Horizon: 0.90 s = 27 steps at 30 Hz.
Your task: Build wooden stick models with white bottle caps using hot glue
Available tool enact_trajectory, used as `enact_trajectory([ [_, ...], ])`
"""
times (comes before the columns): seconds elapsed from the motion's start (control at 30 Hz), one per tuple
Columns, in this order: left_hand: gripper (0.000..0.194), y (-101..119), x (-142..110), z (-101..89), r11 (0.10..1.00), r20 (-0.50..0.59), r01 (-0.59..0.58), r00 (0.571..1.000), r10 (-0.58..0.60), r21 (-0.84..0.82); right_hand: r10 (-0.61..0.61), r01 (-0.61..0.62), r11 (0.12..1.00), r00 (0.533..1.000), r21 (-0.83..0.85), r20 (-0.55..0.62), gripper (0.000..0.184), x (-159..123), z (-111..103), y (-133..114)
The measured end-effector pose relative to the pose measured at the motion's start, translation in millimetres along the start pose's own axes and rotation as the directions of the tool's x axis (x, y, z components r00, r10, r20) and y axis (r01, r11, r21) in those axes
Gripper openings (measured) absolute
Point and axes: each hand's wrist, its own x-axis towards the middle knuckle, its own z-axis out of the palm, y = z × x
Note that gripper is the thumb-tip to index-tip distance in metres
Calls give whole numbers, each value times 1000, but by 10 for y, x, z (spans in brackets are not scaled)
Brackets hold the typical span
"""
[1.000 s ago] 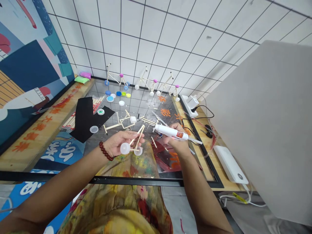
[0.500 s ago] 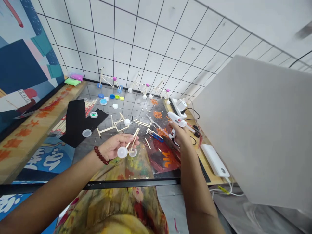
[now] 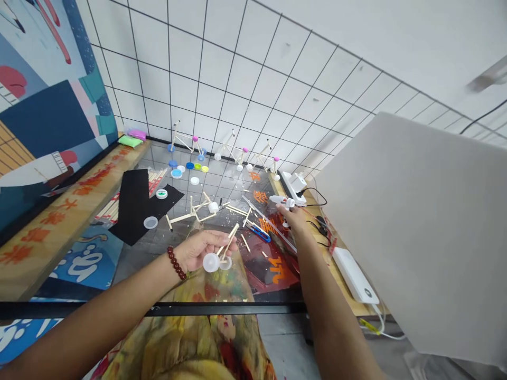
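Observation:
My left hand is closed on a small stick model: thin wooden sticks glued to two clear bottle caps. It hovers over the glass tabletop near the front edge. My right hand reaches out to the right side of the table and grips a white hot glue gun, held close to the table by the white power strip. A red bead bracelet circles my left wrist.
A half-built stick frame lies mid-table beside loose sticks and blue scissors. Black cloth, coloured caps and three finished stick bicycles stand further back. A white power bank and a large grey board are at right.
My right hand has carried the glue gun away from the stick model, rightward and down toward the power strip. My left hand has kept hold of the model, nearly still.

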Motion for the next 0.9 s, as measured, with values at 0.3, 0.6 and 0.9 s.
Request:
enact_trajectory([
  [0.3,28,-17,-1,-11,1000,29,8,1000,-9,12,32,-40,974,999,-224,-39,30,3,-78,27],
  [0.6,27,-33,12,-21,1000,44,-12,999,12,11,-138,-50,801,954,-596,-265,83,-473,-296,-26],
  [0.9,25,-44,19,0,1000,30,-9,1000,8,18,-749,553,633,614,-542,-249,71,-1029,328,-225],
])
